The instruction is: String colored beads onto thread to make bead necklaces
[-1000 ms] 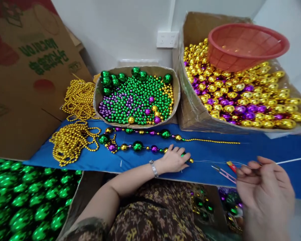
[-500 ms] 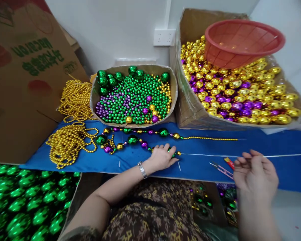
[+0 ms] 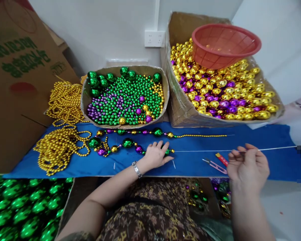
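Observation:
A strand of green, purple and gold beads [image 3: 127, 143] lies along the blue cloth [image 3: 190, 167]. My left hand [image 3: 154, 155] rests over its right end, fingers curved across the beads and thumb pointing right. Out of that end runs a thin white thread [image 3: 200, 151], stretched nearly straight to the right. My right hand [image 3: 249, 165] is closed around the thread, its fingertips pinched together. Beside this hand lie pink-handled thread snips [image 3: 217, 167] and a small red and yellow item [image 3: 221, 159]. Behind the strand is a second beaded length [image 3: 158, 132] ending in twisted gold.
A low carton [image 3: 125, 126] of small beads stands at the back. Right of it, a larger box [image 3: 190, 113] holds gold and purple beads and a red basket [image 3: 225, 45]. Gold bead chains [image 3: 55, 150] lie left. Large green beads [image 3: 27, 204] fill a container below.
The view has shifted slightly to the right. My left hand stays over the strand's end, and my right hand still pinches the taut thread.

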Motion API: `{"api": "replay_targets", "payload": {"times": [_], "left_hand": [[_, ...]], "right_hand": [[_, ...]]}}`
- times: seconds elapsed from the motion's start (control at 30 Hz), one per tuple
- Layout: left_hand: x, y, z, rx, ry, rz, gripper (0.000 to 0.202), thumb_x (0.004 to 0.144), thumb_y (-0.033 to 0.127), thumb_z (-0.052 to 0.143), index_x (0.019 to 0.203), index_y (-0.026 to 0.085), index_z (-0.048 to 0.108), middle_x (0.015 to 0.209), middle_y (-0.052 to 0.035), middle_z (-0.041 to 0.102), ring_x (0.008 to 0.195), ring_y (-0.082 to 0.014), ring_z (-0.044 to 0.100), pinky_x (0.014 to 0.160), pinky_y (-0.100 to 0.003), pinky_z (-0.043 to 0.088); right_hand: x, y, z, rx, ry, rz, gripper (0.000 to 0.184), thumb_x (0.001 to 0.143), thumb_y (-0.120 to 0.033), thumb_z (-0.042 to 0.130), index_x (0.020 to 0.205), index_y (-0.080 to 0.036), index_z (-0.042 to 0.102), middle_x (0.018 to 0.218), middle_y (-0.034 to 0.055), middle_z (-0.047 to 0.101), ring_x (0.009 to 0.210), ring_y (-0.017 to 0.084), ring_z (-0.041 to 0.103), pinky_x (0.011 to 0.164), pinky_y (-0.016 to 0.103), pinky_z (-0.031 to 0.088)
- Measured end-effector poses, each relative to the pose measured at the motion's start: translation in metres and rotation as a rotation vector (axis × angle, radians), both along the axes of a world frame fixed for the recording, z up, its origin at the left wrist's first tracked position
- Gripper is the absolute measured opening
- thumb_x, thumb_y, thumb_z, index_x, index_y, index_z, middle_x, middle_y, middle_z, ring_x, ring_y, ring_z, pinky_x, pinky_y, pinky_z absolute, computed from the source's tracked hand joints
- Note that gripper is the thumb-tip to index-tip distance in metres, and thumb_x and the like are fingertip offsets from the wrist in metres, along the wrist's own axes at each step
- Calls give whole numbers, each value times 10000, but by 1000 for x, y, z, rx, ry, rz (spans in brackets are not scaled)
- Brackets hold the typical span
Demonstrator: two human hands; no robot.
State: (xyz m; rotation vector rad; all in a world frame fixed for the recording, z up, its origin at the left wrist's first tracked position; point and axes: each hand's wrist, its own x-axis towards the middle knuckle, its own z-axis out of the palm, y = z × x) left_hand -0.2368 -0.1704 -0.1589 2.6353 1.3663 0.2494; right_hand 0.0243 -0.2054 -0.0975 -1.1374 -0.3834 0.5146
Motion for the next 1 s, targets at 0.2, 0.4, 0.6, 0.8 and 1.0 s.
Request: {"api": "replay_targets", "payload": {"times": [0.2, 0.4, 0.6, 0.8, 1.0], "left_hand": [[-54, 6, 13, 95, 18, -69, 646, 869, 595, 450, 1356, 170, 459, 1319, -152, 529, 1212, -342, 445, 1039, -535, 316], [-109, 9, 4, 115, 224, 0, 568, 854, 336, 594, 1369, 151, 445, 1232, -171, 588, 1158, -342, 505, 1023, -587, 319], [-124, 7, -1, 137, 252, 57, 490, 864, 250, 568, 1341, 175, 487, 1181, -171, 614, 1172, -339, 505, 1028, -583, 326], [-133, 7, 0, 99, 254, 81, 461, 870, 254, 542, 1325, 187, 509, 1204, -174, 606, 1172, -351, 502, 1031, -594, 321], [-141, 9, 5, 114, 279, 96, 474, 886, 306, 524, 1340, 174, 493, 1227, -178, 592, 1195, -360, 486, 1040, -582, 314]], "right_hand": [[0, 1, 9, 29, -34, -43, 125, 832, -281, 651, 844, -164, 611, 574, -53, 603, 470, 65, 570, 490, 183, 497], [6, 0, -1, 33, 34, -32, 173, 824, -314, 673, 867, -159, 610, 583, -38, 600, 502, 80, 580, 528, 212, 528], [9, 2, -4, 53, 16, -53, 83, 888, -229, 570, 872, -156, 608, 574, -37, 607, 498, 85, 585, 543, 219, 539], [5, 2, -3, 9, 46, -59, 77, 892, -218, 586, 902, -142, 592, 581, -39, 595, 509, 77, 589, 567, 217, 534], [2, 2, -9, 28, 37, -9, 77, 883, -207, 597, 903, -132, 595, 579, -32, 606, 502, 81, 586, 547, 209, 531]]}}
